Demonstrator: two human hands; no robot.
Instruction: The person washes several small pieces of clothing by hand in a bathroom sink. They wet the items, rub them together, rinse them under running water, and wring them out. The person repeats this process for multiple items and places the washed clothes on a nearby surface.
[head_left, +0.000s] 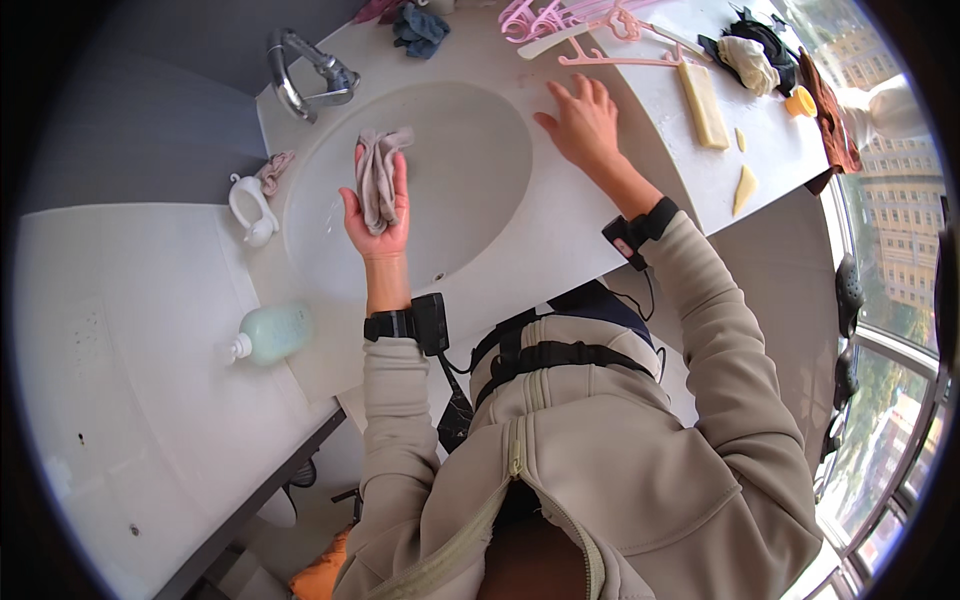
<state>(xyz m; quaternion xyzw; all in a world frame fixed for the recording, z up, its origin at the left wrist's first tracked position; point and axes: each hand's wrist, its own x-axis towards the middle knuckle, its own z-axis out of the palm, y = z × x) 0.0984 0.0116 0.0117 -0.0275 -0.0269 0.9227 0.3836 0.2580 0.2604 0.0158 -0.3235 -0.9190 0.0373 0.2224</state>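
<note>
On the upturned palm of my left hand (382, 214), over the left part of the white sink basin (465, 172), lies a wet-looking, bunched pinkish-grey cloth (379, 180). The fingers run up along both sides of it. My right hand (589, 124) is spread with nothing in it, palm down above the counter at the basin's right rim. Nearest to its fingers are pink plastic hangers (622, 56). A yellowish soap bar (703, 106) lies to its right. The chrome faucet (311, 79) stands at the basin's upper left.
A pump bottle (276, 334), white swan-shaped holder (253, 210) and small pink cloth (276, 171) sit left of the basin. A blue cloth (420, 31) lies behind it. At right are soap pieces (744, 189), an orange-yellow cap (801, 102), black and cream cloths (750, 64) and a brown cloth (829, 124).
</note>
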